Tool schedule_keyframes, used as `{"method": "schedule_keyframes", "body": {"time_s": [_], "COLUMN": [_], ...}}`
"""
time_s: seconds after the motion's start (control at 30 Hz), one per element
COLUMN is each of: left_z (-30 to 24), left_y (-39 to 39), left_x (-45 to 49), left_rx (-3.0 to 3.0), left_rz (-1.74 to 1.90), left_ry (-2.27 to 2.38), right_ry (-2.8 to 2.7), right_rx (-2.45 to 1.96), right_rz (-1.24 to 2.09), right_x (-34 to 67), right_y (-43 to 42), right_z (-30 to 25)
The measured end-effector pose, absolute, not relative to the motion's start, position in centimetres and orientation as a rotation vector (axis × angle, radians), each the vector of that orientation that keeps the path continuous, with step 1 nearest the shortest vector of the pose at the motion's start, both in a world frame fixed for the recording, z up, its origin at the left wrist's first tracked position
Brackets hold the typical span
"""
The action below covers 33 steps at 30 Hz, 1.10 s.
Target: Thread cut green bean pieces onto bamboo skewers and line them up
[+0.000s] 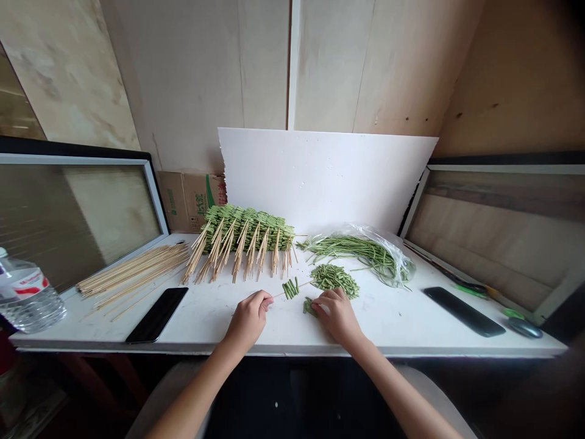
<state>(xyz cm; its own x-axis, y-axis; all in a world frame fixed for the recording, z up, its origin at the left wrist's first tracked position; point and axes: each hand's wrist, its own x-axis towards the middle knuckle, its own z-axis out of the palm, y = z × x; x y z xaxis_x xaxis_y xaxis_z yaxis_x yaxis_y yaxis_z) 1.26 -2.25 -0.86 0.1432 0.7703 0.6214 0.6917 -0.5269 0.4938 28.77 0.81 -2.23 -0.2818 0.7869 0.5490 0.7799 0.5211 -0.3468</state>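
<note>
My left hand is closed on a thin wooden skewer that points right. Several short green bean pieces are threaded crosswise on it, side by side. Just right of it, my right hand bends its fingers over a few loose cut bean pieces on the white table. Its fingertips are pressed together around them; how many pieces it grips is hidden. Behind that hand lies a pile of cut bean pieces. Finished bean skewers are stacked at the back, their bare stick ends toward me.
Bare skewers lie at left, near a black phone and a water bottle. Long beans rest in a clear plastic bag at the back. A dark slab-like object and a computer mouse sit at right. A white board stands behind.
</note>
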Motion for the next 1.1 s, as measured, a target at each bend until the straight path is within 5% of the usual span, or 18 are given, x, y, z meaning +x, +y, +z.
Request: {"method": "schedule_keyframes", "body": {"time_s": [0.43, 0.73, 1.1], "left_z": [0.2, 0.5, 0.6], "left_y": [-3.2, -3.7, -3.9], "left_x": [2.0, 2.4, 2.5], "left_rx": [2.332, 2.372, 2.402], "left_rz": [1.472, 1.462, 1.473], "left_ry": [1.394, 1.385, 1.390], "right_ry": [-1.202, -1.141, -1.171], "right_rx": [-0.966, -0.754, -0.810], "right_rz": [1.165, 1.422, 1.327], "right_x": [29.6, 29.0, 29.2], "right_y": [0.9, -0.2, 0.0], "right_z": [1.5, 2.5, 2.2]}}
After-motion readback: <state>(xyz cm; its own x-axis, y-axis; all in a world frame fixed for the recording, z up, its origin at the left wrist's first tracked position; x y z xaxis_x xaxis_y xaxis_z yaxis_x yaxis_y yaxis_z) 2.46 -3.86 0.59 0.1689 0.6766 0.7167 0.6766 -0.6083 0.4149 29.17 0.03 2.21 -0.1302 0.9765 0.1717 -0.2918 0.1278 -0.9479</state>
